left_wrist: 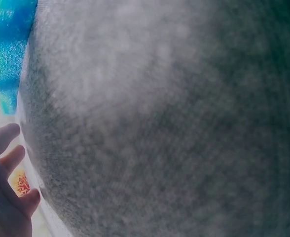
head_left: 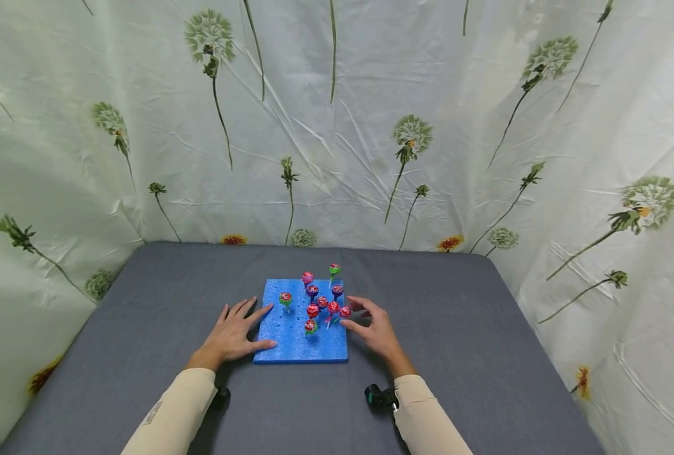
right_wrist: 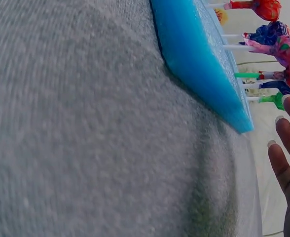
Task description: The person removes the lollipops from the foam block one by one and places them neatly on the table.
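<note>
Head view's got my left hand (head_left: 231, 335) spread onto the blue board (head_left: 325, 349), right hand (head_left: 378, 328) half-curled at a red lollipop (head_left: 345, 312), can't tell if pinching.

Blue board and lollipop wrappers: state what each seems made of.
The blue board looks like satin-finished plastic foam, judging by its speckled surface. The lollipop wrappers seem thin, glossy plastic film, creased and gathered, though waxed paper is possible.

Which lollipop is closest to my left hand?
The leftmost lollipop, red and green, standing apart on the blue board; the other lollipops are all farther right.
</note>
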Tool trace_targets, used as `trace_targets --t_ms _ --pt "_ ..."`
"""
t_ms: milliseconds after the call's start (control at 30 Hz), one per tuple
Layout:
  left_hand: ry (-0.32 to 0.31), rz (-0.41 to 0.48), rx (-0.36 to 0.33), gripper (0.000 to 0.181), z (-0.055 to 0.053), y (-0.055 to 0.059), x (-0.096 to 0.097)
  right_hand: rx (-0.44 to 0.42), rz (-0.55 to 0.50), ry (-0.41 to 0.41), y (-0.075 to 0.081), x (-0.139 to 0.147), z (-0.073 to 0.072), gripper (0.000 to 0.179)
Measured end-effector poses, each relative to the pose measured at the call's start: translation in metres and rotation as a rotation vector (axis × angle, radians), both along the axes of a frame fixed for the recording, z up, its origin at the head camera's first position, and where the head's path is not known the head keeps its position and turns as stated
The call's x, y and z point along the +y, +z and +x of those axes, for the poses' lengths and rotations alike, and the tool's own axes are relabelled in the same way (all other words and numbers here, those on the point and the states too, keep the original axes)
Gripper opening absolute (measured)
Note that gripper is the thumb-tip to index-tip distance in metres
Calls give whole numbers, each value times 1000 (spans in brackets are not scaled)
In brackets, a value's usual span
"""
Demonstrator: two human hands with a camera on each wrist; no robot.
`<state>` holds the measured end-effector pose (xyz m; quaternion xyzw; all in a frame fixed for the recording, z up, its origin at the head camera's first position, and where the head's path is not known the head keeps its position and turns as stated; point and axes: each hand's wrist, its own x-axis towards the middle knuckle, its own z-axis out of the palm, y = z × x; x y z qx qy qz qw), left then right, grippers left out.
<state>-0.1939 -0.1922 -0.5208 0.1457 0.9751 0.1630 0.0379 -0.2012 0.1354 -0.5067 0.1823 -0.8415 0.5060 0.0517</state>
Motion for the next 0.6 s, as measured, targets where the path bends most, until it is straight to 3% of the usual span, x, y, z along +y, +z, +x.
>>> trace_targets --t_ms 233,600 --pt "15 5 -37 93 1 0 -1 8 -25 -5 -2 -6 3 40" --pt "19 13 -49 93 1 3 1 -24 -91 -100 -6 -12 3 30"
